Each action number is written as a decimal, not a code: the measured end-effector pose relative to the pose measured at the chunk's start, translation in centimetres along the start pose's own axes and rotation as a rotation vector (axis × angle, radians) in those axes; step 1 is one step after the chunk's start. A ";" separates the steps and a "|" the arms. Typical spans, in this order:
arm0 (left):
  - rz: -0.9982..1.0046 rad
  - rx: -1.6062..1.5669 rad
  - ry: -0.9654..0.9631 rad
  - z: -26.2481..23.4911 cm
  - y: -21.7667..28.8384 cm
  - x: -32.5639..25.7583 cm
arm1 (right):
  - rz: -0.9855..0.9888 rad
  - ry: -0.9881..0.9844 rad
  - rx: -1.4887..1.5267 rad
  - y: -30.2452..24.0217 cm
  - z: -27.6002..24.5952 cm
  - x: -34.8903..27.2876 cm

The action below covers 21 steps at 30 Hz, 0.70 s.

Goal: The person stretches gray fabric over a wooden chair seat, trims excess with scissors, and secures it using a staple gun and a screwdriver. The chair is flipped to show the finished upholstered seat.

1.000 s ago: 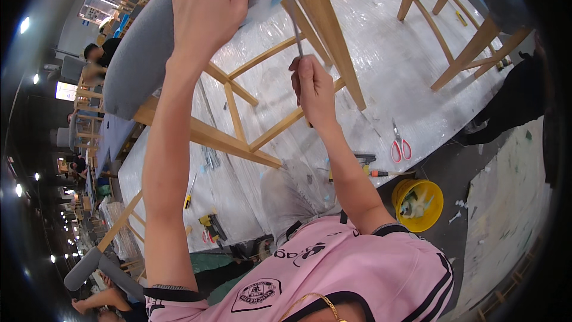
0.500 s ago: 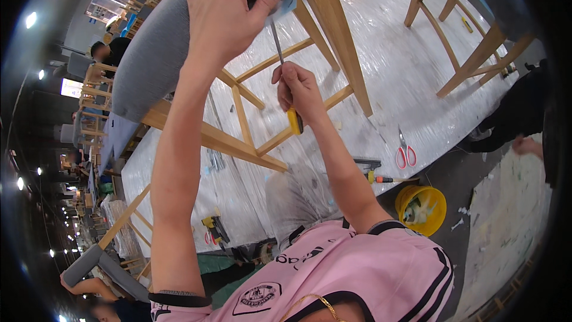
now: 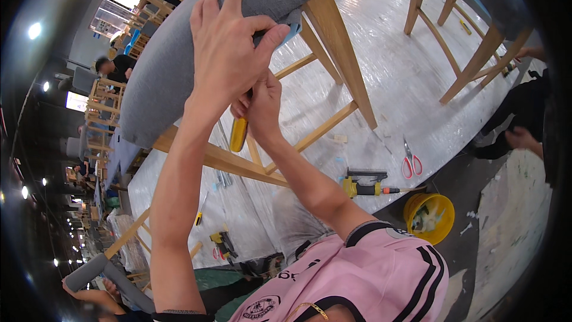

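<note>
A chair with a grey upholstered seat [image 3: 161,65] and pale wooden legs [image 3: 342,53] is tipped up in front of me. My left hand [image 3: 229,48] lies across the grey fabric with its fingers spread, its thumb reaching to the seat's edge. A bit of light blue material [image 3: 292,34] shows at that edge. Just below, my right hand [image 3: 264,107] is closed round a screwdriver [image 3: 238,135] with a yellow and black handle. Its shaft is hidden behind my hands and the seat, so its tip cannot be seen.
The plastic-covered table [image 3: 399,30] bears red-handled scissors [image 3: 411,166], a yellow and black staple gun [image 3: 360,186] and another one [image 3: 221,244]. A second grey chair [image 3: 482,53] stands at the right, with a person [image 3: 518,119] beside it. A yellow bucket [image 3: 444,220] sits below the table's edge.
My right hand has moved left and up with the screwdriver, close under my left hand; the shaft, visible before, is now hidden. My left hand has shifted slightly down, its fingers more spread.
</note>
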<state>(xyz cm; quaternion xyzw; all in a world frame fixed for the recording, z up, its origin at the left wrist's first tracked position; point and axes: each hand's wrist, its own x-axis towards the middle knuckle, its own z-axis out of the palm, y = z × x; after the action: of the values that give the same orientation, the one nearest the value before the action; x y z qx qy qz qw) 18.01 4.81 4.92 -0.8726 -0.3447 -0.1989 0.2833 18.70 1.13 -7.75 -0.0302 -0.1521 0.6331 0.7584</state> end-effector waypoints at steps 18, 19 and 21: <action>0.022 0.023 0.012 -0.3 1.0 0.1 | 0.070 -0.033 -0.062 0.2 -2.3 -2.5; 0.019 0.020 0.017 -0.3 1.1 0.1 | 0.054 -0.032 -0.052 0.5 -2.3 -2.4; 0.003 0.006 0.023 -0.3 1.2 -0.3 | 0.036 -0.030 0.033 0.8 -1.4 -2.3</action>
<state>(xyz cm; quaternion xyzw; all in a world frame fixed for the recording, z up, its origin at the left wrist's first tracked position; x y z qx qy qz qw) 18.61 3.73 4.59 -0.8699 -0.3408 -0.2075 0.2900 17.95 -0.69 -9.75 -0.0109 -0.1525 0.6495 0.7448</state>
